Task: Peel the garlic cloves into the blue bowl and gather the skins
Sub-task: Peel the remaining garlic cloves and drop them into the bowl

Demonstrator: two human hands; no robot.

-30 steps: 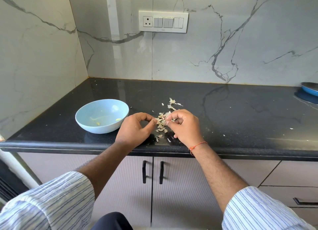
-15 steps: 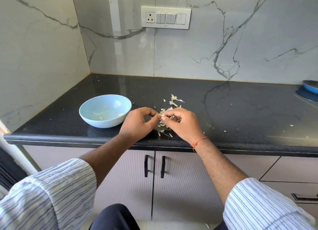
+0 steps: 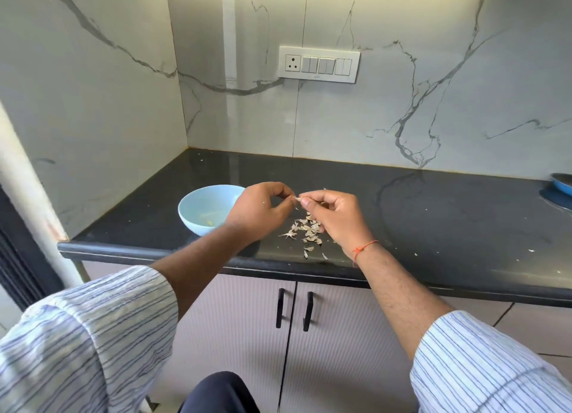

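A light blue bowl stands on the black counter, with a few pale peeled pieces at its bottom. My left hand hovers just right of the bowl, thumb and fingers curled towards a small garlic clove. My right hand pinches that clove between thumb and forefinger. Both hands meet at the clove, above a pile of papery garlic skins lying on the counter near its front edge.
A blue pan sits at the counter's far right edge. Tiny skin flecks are scattered to the right. A switch panel is on the marble wall. Cabinet doors with black handles are below the counter.
Both hands have lifted off the counter with the clove, now held above the skin pile. My head has tilted up, showing more wall.
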